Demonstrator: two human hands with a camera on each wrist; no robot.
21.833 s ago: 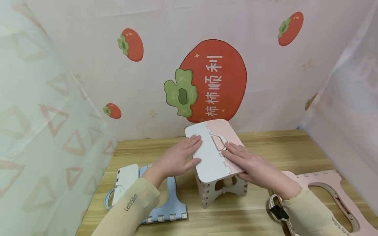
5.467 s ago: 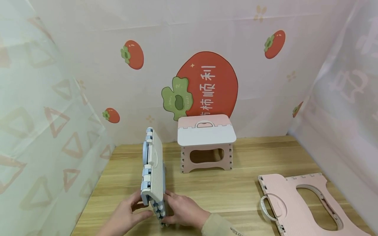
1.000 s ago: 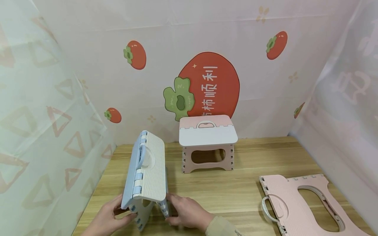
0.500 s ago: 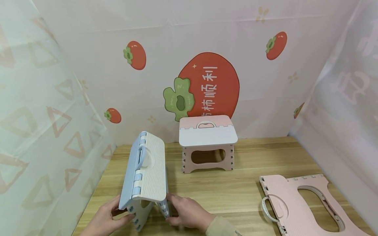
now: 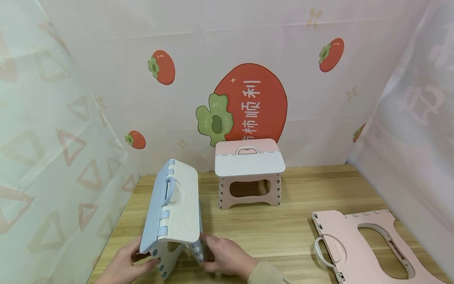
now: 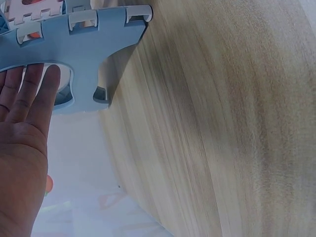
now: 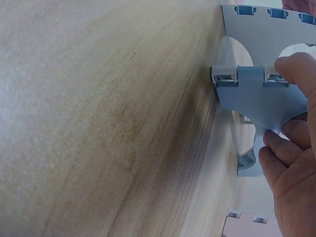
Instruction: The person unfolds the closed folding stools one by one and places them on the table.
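A blue and white folding stool [image 5: 184, 209] stands partly unfolded at the table's left, its top panels sloping like a tent from a ridge with a blue carry handle [image 5: 170, 190]. My left hand [image 5: 124, 263] grips its left leg side near the blue panel's lower edge. In the left wrist view, fingers [image 6: 43, 96] reach into the leg's cutout. My right hand [image 5: 227, 254] holds the other leg panel from the right. The right wrist view has the thumb [image 7: 296, 69] over the hinged edge and the other fingers curled at the cutout of the blue leg [image 7: 266, 106].
An unfolded pink and white stool [image 5: 250, 165] stands at the back by the persimmon-printed backdrop. A folded pink stool [image 5: 345, 240] lies flat at the right, its white handle [image 5: 322, 252] toward the middle. Wood-grain tabletop [image 5: 287, 225] stretches between them.
Earlier, both hands pressed on the pink and white stool; it now stands farther back. The blue stool, flat then upright nearly folded, has spread open. Lately my left hand shifted slightly left with its panel.
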